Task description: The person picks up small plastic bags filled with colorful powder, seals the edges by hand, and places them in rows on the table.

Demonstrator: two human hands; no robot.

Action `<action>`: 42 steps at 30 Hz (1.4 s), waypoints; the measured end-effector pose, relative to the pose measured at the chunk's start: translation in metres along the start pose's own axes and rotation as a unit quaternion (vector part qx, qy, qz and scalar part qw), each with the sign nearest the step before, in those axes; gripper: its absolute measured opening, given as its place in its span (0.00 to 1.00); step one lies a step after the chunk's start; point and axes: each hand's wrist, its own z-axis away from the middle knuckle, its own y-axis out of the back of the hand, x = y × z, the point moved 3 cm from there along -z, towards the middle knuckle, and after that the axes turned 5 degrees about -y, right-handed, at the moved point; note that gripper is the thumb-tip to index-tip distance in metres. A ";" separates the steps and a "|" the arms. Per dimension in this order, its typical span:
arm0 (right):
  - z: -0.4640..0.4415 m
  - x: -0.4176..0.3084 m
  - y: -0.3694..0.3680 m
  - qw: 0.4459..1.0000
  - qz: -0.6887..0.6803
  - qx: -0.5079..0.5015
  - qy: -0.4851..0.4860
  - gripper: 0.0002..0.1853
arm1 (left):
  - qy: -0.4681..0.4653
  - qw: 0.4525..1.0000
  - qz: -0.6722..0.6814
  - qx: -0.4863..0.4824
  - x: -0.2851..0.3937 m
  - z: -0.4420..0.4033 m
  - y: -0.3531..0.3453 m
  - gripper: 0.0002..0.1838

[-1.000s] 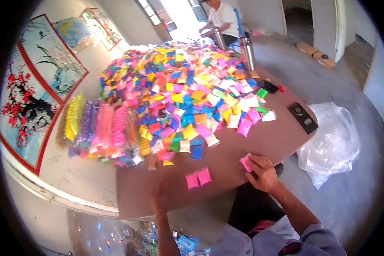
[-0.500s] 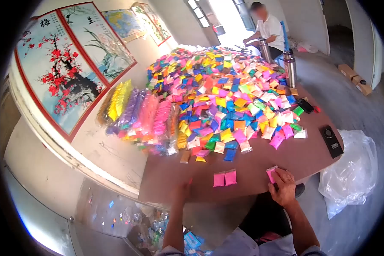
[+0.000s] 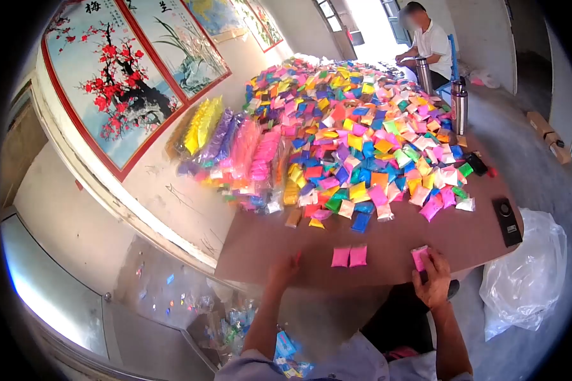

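My right hand [image 3: 433, 282] rests at the table's front edge, its fingers closed on a small pink packet [image 3: 420, 256]. Two more pink packets [image 3: 349, 256] lie side by side on the brown tabletop [image 3: 273, 232], between my hands. Over the front left part of the table is my left hand [image 3: 285, 272], slightly blurred, with its fingers drawn together. A small reddish-pink bit shows at those fingertips, too small to name.
A large heap of colourful packets [image 3: 362, 136] covers the far table. Bagged rows of packets [image 3: 238, 146] stand at left. A black device [image 3: 506, 221] lies near the right edge, steel flasks [image 3: 459, 108] behind. A person [image 3: 431, 47] sits beyond. A clear plastic bag [image 3: 523, 273] is on the floor.
The view has shifted, so the table's contents appear further right and mostly higher. My right hand still holds its pink packet, and the pair of packets lies as before.
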 end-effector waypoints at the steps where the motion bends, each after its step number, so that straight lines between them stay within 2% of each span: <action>1: -0.001 -0.001 0.000 1.000 0.001 -0.005 0.000 0.24 | 0.005 0.999 -0.022 0.038 0.001 -0.001 -0.003 0.16; 2: -0.003 -0.002 0.002 1.000 -0.016 -0.004 -0.008 0.23 | 0.008 0.996 -0.044 0.074 0.002 -0.003 -0.005 0.14; 3: -0.003 -0.002 0.003 0.999 -0.031 -0.003 -0.017 0.22 | 0.008 0.997 -0.042 0.069 0.006 -0.003 -0.003 0.14; 5: 0.000 0.004 0.003 0.999 -0.034 -0.008 -0.023 0.20 | -0.019 0.981 0.116 0.153 0.023 0.000 0.018 0.10; 6: 0.002 0.006 0.001 0.999 -0.040 -0.011 -0.026 0.18 | -0.019 0.982 0.119 0.148 0.041 0.001 0.027 0.10; 8: 0.004 0.007 -0.002 0.999 -0.039 -0.003 -0.023 0.18 | -0.087 0.937 0.292 0.172 0.095 0.006 0.038 0.13; 10: 0.004 0.009 -0.005 0.999 -0.036 0.003 -0.017 0.17 | -0.108 0.937 0.318 0.096 0.168 0.020 0.053 0.12; 12: 0.005 0.007 -0.004 0.999 -0.035 0.007 -0.005 0.16 | -0.259 0.895 0.329 0.153 0.217 0.027 0.026 0.11; 13: 0.003 0.003 -0.001 0.999 -0.034 0.007 -0.012 0.15 | -0.256 0.895 0.336 0.143 0.238 0.029 0.011 0.11; 16: 0.004 0.009 0.001 0.998 -0.058 0.001 -0.002 0.15 | -0.281 0.870 0.403 0.030 0.290 0.033 -0.025 0.08; 18: 0.009 0.017 -0.001 0.997 -0.065 0.027 0.021 0.16 | -0.307 0.874 0.369 0.072 0.309 0.031 -0.043 0.07; 23: 0.009 0.015 0.001 0.999 -0.039 0.028 0.005 0.17 | -0.309 0.891 0.329 0.054 0.323 0.016 -0.044 0.06; 25: 0.007 0.015 0.000 0.999 -0.034 0.028 -0.004 0.18 | -0.326 0.894 0.296 0.080 0.326 0.004 -0.043 0.05; 29: 0.008 0.018 -0.002 0.999 -0.037 0.024 -0.008 0.18 | -0.326 0.893 0.305 0.066 0.326 -0.020 -0.050 0.03; 32: 0.009 0.020 -0.001 0.999 -0.038 0.025 -0.002 0.17 | -0.308 0.892 0.330 0.035 0.329 -0.015 -0.031 0.03; 36: 0.009 0.019 0.000 0.996 -0.076 0.036 0.003 0.18 | -0.356 0.886 0.296 0.003 0.339 0.005 -0.026 0.03; 38: 0.009 0.022 0.001 0.997 -0.070 0.034 -0.001 0.17 | -0.357 0.900 0.248 0.033 0.337 0.005 -0.033 0.04; 42: 0.015 0.026 -0.003 0.997 -0.080 0.015 -0.006 0.17 | -0.369 0.890 0.265 0.031 0.334 -0.019 -0.045 0.04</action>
